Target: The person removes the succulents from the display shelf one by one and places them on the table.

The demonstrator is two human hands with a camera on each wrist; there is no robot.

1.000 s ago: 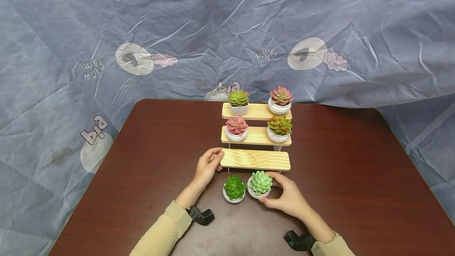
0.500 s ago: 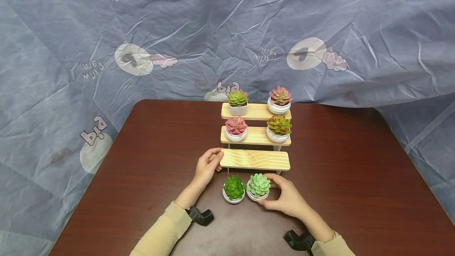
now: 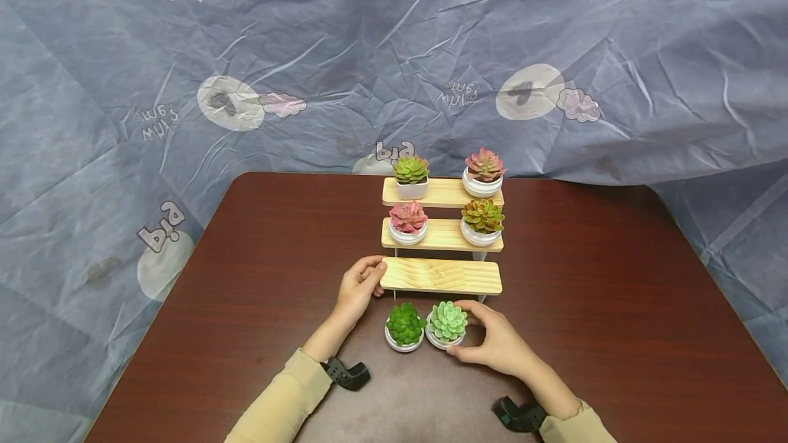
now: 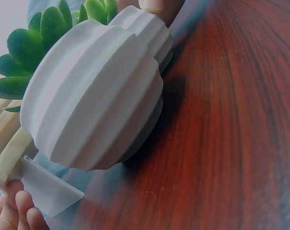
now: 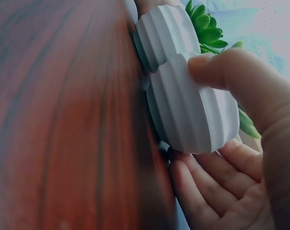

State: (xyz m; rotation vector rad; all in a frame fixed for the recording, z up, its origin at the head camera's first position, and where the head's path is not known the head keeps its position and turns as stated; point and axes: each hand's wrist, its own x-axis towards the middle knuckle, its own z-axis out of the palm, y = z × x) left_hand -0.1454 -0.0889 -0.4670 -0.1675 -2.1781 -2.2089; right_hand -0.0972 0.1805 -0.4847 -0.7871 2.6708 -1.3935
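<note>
My left hand (image 3: 358,288) pinches the left end of the lowest wooden shelf (image 3: 442,275), thumb on top. In the left wrist view its fingers (image 4: 24,203) curl at that end, beside a translucent support leg (image 4: 46,184). My right hand (image 3: 498,346) grips the white ribbed pot (image 5: 190,110) of a pale green succulent (image 3: 447,322) between thumb and fingers. This pot sits on the table in front of the shelf. Just left of it stands a dark green succulent (image 3: 405,325) in a similar white pot (image 4: 92,100); the two pots appear to touch.
Behind the lowest shelf rise a middle shelf (image 3: 436,236) and a top shelf (image 3: 444,191). The middle one bears a pink succulent (image 3: 408,219) and an olive-brown one (image 3: 483,217). On top stand a green succulent (image 3: 411,176) and a reddish-pink one (image 3: 483,168).
My right hand has brought the pale green succulent slightly toward me, beside the dark green one, and is now nearly still. The left hand keeps its hold on the shelf.
</note>
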